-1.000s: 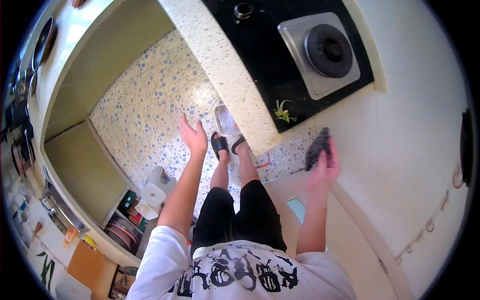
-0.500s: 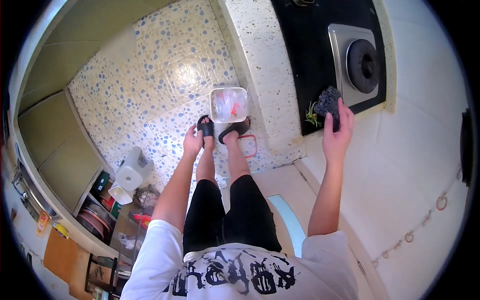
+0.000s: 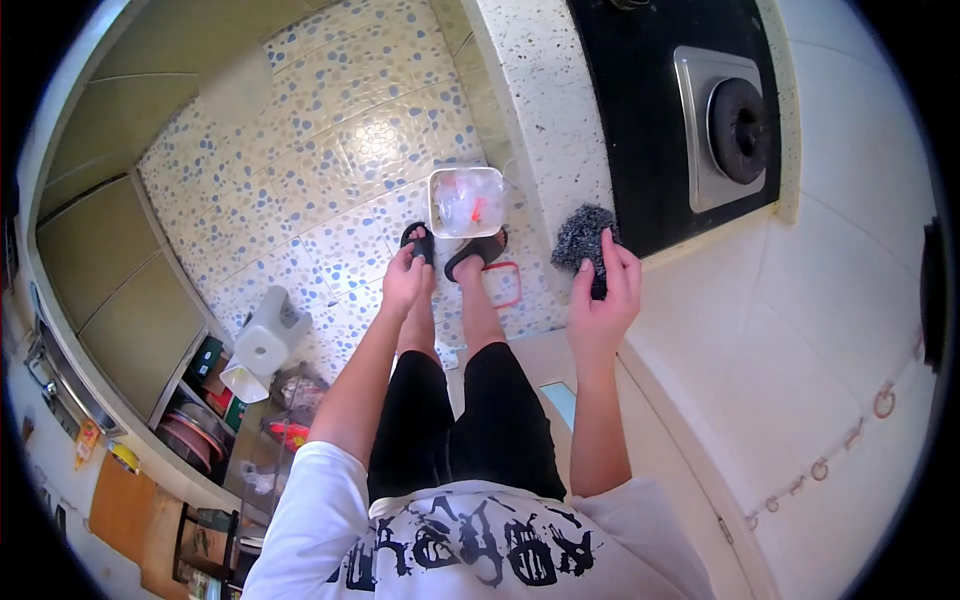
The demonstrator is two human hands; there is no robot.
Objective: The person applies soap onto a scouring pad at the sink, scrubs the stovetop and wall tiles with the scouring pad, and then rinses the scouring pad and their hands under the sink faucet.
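Observation:
My right hand [image 3: 606, 297] is closed on a dark grey, fuzzy cleaning cloth [image 3: 582, 237], pinched between thumb and fingers. The cloth is bunched up at the near end of the speckled counter [image 3: 548, 120], beside the corner of the black stove top [image 3: 645, 170]. Lower and to the left, my left hand [image 3: 402, 287] hangs in front of my body with its fingers curled in, and nothing shows in it. Past that hand, a white bin [image 3: 433, 200] lined with a clear plastic bag stands on the floor by my feet.
A round dark burner [image 3: 735, 130] sits on a steel plate on the stove. On the tiled floor to the left is a white plastic stool [image 3: 265, 345]. A red loop [image 3: 518, 287] lies near my foot. Cabinets [image 3: 125, 300] and a loaded shelf line the left side.
My right hand has moved left with the cloth, from the stove top to the counter's end. The green and yellow scraps beside the cloth no longer show. My left hand has shifted slightly right.

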